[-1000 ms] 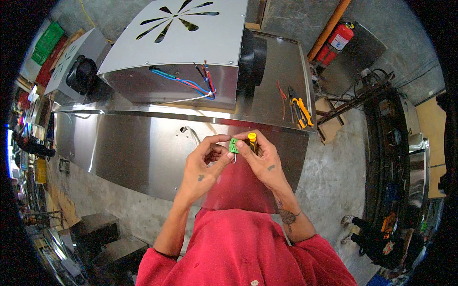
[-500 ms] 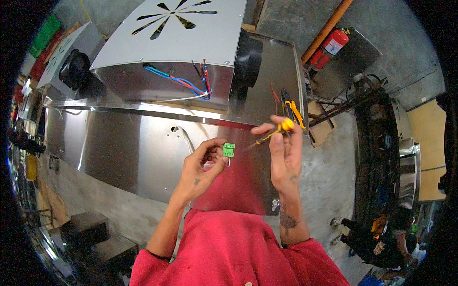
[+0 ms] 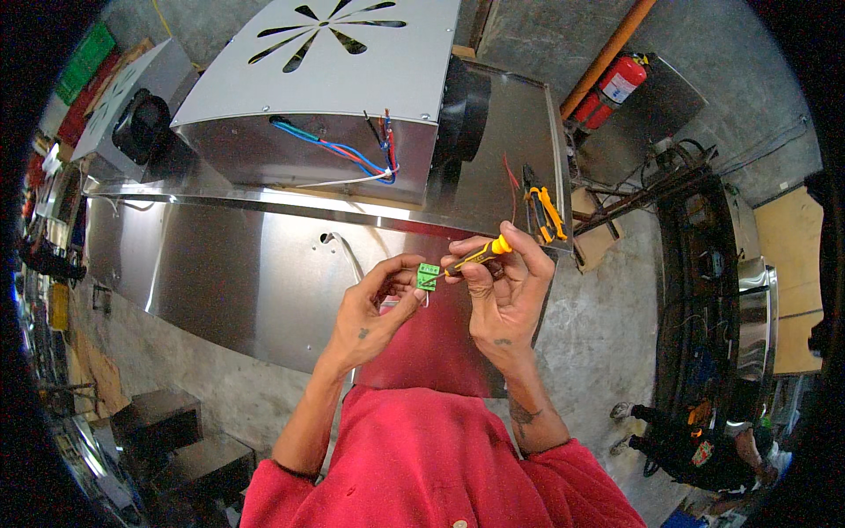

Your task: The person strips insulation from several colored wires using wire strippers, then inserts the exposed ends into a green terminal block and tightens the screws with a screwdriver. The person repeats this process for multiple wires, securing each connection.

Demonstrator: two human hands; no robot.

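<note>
Two fingers (image 3: 398,268) round grn connector (image 3: 428,276)

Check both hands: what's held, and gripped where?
Left hand pinches a small green terminal block by its sides at the fingertips. Right hand grips a small screwdriver by its yellow-and-black handle, tip at the block.

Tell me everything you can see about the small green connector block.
The green connector block is a small boxy part, apparently plastic. The left hand pinches it at the fingertips, above the steel sheet. The tip of the yellow-handled screwdriver, held in the right hand, meets its right side. A thin white wire seems to hang under it.
</note>
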